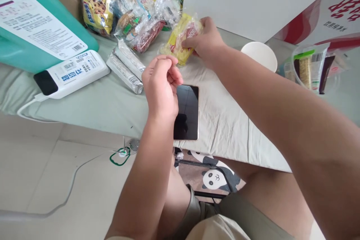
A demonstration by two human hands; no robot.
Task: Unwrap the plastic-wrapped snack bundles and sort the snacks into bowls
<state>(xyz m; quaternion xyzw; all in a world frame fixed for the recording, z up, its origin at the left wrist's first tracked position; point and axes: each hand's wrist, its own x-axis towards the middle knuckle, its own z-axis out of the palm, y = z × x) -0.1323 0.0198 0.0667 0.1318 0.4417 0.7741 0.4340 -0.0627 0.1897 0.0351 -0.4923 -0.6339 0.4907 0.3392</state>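
Observation:
My right hand (206, 41) grips a yellow snack packet (180, 43) with red print, thumb on top, at the front of a snack pile. My left hand (163, 82) hovers over the left edge of a black-screened tablet (187, 114), its fingers curled in together. I see nothing held in it. Just left of that hand lie two silver-wrapped bars (126, 65) side by side. Behind them, a yellow cookie packet (98, 9) and several clear-wrapped snacks (140, 18) are heaped up.
A teal jug (42, 15) stands at the left behind a white power bank (74, 73) with a cable. On the right are a white bowl (259, 56), partly behind my forearm, and a clear tub (309, 69) of packets. A white panel (253, 3) rises at the back.

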